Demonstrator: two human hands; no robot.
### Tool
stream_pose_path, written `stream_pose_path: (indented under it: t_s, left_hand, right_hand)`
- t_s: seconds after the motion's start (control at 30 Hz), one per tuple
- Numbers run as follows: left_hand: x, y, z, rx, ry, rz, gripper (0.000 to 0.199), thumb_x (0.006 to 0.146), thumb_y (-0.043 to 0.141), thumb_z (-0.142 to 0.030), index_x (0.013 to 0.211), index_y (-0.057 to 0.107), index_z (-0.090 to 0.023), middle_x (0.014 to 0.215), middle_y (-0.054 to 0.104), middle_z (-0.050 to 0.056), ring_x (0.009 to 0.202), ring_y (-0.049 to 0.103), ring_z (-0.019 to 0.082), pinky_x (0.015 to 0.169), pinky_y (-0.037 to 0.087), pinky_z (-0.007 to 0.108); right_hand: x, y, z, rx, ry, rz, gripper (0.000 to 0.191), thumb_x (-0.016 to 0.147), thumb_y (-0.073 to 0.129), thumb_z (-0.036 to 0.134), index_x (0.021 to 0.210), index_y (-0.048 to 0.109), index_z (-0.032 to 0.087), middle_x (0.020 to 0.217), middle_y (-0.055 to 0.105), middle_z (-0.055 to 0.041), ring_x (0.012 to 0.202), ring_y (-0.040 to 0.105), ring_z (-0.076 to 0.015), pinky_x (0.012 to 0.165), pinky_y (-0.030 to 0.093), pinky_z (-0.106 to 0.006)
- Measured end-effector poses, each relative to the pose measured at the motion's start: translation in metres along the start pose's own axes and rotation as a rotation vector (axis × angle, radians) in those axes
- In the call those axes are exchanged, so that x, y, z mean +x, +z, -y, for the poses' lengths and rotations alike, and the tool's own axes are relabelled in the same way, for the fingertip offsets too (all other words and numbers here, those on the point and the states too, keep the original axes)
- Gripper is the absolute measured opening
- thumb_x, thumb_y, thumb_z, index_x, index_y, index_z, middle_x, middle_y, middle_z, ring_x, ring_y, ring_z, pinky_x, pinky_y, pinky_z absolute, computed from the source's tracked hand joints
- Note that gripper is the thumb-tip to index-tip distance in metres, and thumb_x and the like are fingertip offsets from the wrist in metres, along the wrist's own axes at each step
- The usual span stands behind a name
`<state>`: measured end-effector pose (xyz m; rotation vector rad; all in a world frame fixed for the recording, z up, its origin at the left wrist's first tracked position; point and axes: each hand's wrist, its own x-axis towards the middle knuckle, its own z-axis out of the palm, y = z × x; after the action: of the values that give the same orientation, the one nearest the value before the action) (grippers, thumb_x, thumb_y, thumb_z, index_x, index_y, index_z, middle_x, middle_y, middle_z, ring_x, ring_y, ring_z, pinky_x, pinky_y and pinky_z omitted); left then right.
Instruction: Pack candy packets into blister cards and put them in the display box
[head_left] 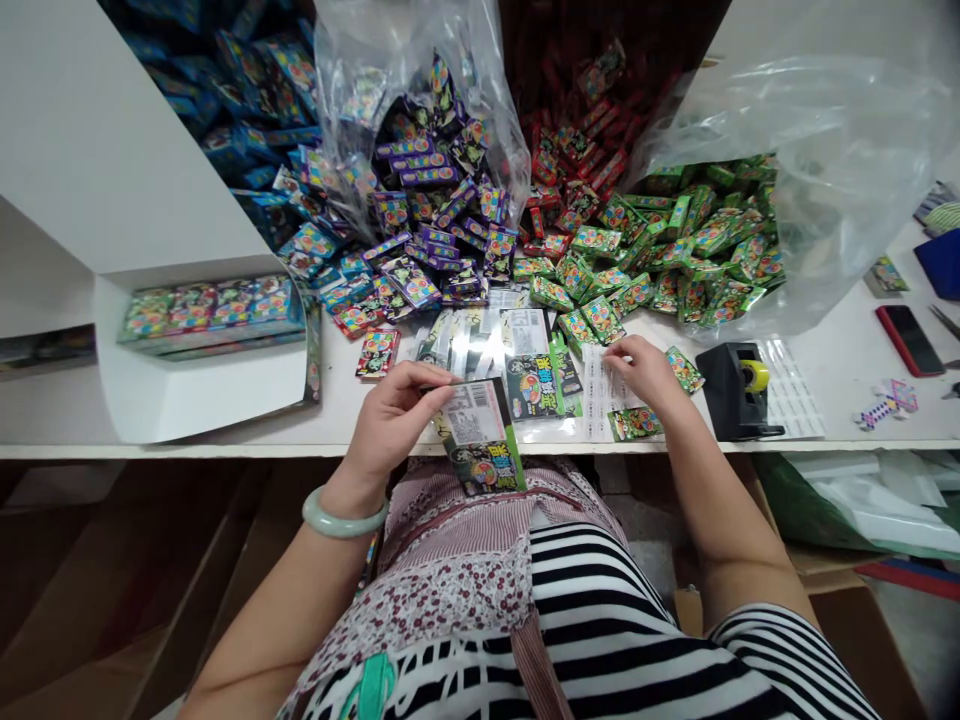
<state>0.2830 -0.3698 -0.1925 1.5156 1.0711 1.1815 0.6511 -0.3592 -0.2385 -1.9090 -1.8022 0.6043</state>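
My left hand (401,410) pinches a flat printed candy package (480,435) by its upper left corner, tilted over the table's front edge. A barcode panel shows on its upper part, with black and green print below. My right hand (641,370) has its thumb and fingers closed at the top of a white sticker sheet (596,400) with rows of small labels. Whether a label has come loose between the fingertips is too small to see. Between my hands lies a pile of similar glossy flat packages (529,375). A small green candy box (634,423) lies by the sheet.
Heaps of small purple boxes (420,170), red boxes (585,150), green boxes (712,240) and blue boxes (255,110) fill the back. A white carton (195,385) stands left. On the right are a tape dispenser (731,390), another label sheet (787,390) and a phone (909,340).
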Motion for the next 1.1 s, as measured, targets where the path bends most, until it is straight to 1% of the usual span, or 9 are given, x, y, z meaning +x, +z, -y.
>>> stream_pose_path:
  t_s: [0.1,0.17,0.23,0.37,0.43,0.5,0.63,0.8,1.1]
  left_hand:
    - [0.002,0.004,0.004,-0.008,0.029,0.028,0.019,0.083,0.075,-0.036,0.083,0.065,-0.020,0.088,0.069,0.004,0.088,0.067,0.016,0.079,0.055,0.031]
    - [0.002,0.008,0.007,-0.014,0.070,0.043,0.016,0.085,0.073,-0.034,0.086,0.064,-0.020,0.089,0.068,0.004,0.087,0.066,0.015,0.077,0.053,0.029]
    - [0.002,0.013,0.010,-0.003,0.118,0.051,0.012,0.087,0.070,-0.031,0.089,0.064,-0.021,0.089,0.067,0.003,0.086,0.065,0.014,0.077,0.052,0.028]
    - [-0.002,0.021,0.006,0.094,0.168,0.070,0.008,0.092,0.062,-0.029,0.094,0.062,-0.021,0.089,0.064,0.002,0.084,0.062,0.014,0.076,0.050,0.028]
    - [-0.004,0.023,0.002,0.146,0.187,0.089,0.008,0.094,0.059,-0.029,0.096,0.061,-0.022,0.089,0.063,0.002,0.084,0.061,0.015,0.077,0.050,0.029]
    - [-0.005,0.023,-0.002,0.173,0.207,0.104,0.008,0.095,0.057,-0.029,0.096,0.060,-0.022,0.089,0.063,0.002,0.084,0.060,0.016,0.078,0.049,0.031]
    - [-0.006,0.020,-0.004,0.185,0.220,0.096,0.009,0.096,0.053,-0.029,0.095,0.058,-0.021,0.088,0.062,0.002,0.084,0.059,0.016,0.078,0.048,0.031]
    - [-0.004,0.019,-0.001,0.155,0.212,0.115,0.007,0.096,0.051,-0.027,0.095,0.055,-0.022,0.089,0.061,0.003,0.083,0.057,0.016,0.076,0.048,0.032]
    - [-0.005,0.018,0.001,0.121,0.162,0.118,0.008,0.097,0.049,-0.029,0.098,0.054,-0.022,0.093,0.060,0.003,0.087,0.058,0.016,0.080,0.048,0.032]
  right_hand:
    - [-0.019,-0.013,0.006,0.050,-0.052,0.052,0.012,0.084,0.061,0.030,0.079,0.066,0.021,0.092,0.065,-0.0065,0.083,0.061,-0.0204,0.073,0.047,-0.034]
    - [-0.029,-0.024,0.026,0.144,-0.099,0.041,0.013,0.085,0.062,0.032,0.079,0.065,0.021,0.089,0.065,-0.0055,0.081,0.060,-0.0195,0.070,0.047,-0.032]
    - [-0.033,-0.034,0.057,0.282,-0.182,0.069,0.014,0.088,0.062,0.035,0.084,0.064,0.022,0.086,0.065,-0.0040,0.081,0.060,-0.0181,0.070,0.046,-0.031]
    - [-0.025,-0.037,0.134,0.506,-0.407,0.285,0.013,0.090,0.061,0.033,0.086,0.062,0.021,0.082,0.065,-0.0023,0.075,0.058,-0.0149,0.070,0.045,-0.028]
    - [-0.016,-0.031,0.164,0.506,-0.468,0.376,0.011,0.088,0.061,0.030,0.083,0.060,0.020,0.078,0.064,-0.0015,0.071,0.056,-0.0137,0.067,0.044,-0.027]
    - [-0.007,-0.023,0.183,0.439,-0.472,0.443,0.010,0.086,0.061,0.028,0.081,0.059,0.020,0.073,0.062,-0.0001,0.066,0.053,-0.0128,0.064,0.042,-0.027]
    - [0.005,-0.011,0.193,0.328,-0.416,0.522,0.009,0.083,0.060,0.028,0.078,0.059,0.020,0.066,0.058,0.0018,0.060,0.050,-0.0122,0.058,0.038,-0.026]
    - [0.012,-0.001,0.195,0.333,-0.391,0.530,0.011,0.082,0.061,0.030,0.077,0.060,0.020,0.067,0.059,0.0010,0.061,0.049,-0.0121,0.058,0.038,-0.026]
    - [0.019,0.005,0.194,0.358,-0.367,0.595,0.017,0.081,0.063,0.035,0.076,0.060,0.019,0.067,0.056,0.0013,0.061,0.045,-0.0112,0.056,0.035,-0.026]
